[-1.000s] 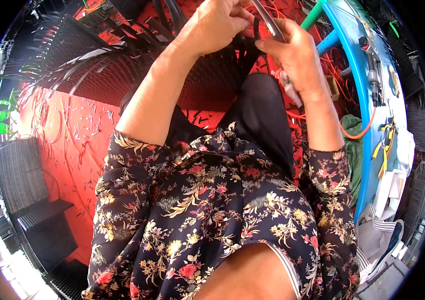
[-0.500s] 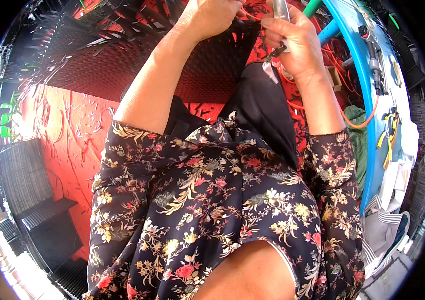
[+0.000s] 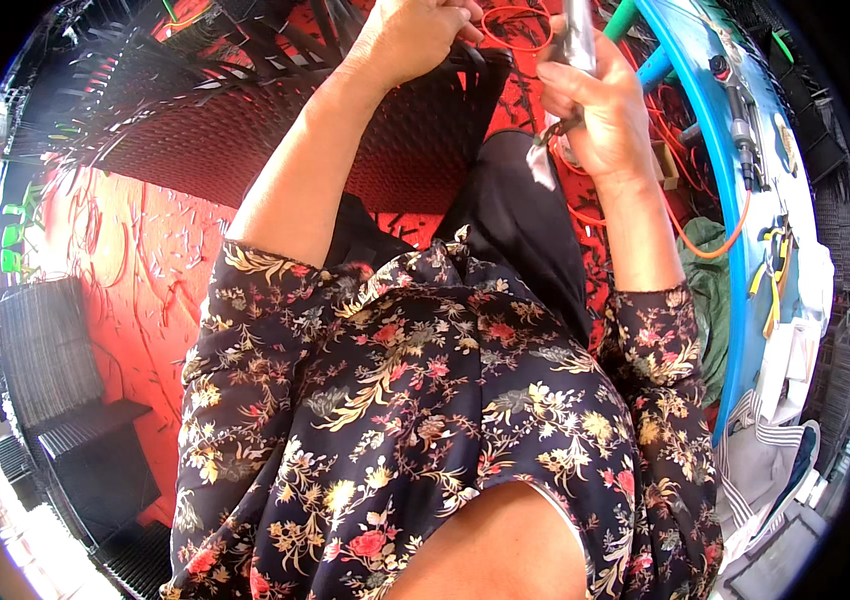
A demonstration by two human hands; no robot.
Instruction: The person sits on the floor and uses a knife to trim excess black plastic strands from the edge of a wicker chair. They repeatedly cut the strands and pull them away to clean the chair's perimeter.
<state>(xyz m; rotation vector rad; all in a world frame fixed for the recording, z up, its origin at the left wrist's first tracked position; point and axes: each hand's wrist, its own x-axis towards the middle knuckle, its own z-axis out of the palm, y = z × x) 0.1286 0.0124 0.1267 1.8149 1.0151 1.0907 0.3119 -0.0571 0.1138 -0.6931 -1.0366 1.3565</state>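
Observation:
My right hand (image 3: pixel 600 115) is wrapped round a shiny silver metal tool (image 3: pixel 579 42), whose upper end runs out of the picture. A dark cord with a pale tag (image 3: pixel 541 165) hangs below that hand. At the top edge, my left hand (image 3: pixel 415 38) has its fingers curled together; what they pinch, if anything, is too small to make out. Under and left of it stands a black woven wicker piece (image 3: pixel 265 150) with many loose strips (image 3: pixel 115 75) sticking out. A thin orange-red loop (image 3: pixel 517 28) shows between my two hands.
Black strip scraps litter the red floor (image 3: pixel 150 260). On the right is a blue-rimmed table (image 3: pixel 735 300) with an air fitting (image 3: pixel 742 135) and orange hose (image 3: pixel 720 250). A green cloth (image 3: pixel 707 290) hangs beside it. Dark wicker pieces (image 3: pixel 95 450) stand at the left.
My right hand has shifted a little right and down with the silver tool, away from my left hand. The orange-red loop now shows between them. The left hand has barely moved.

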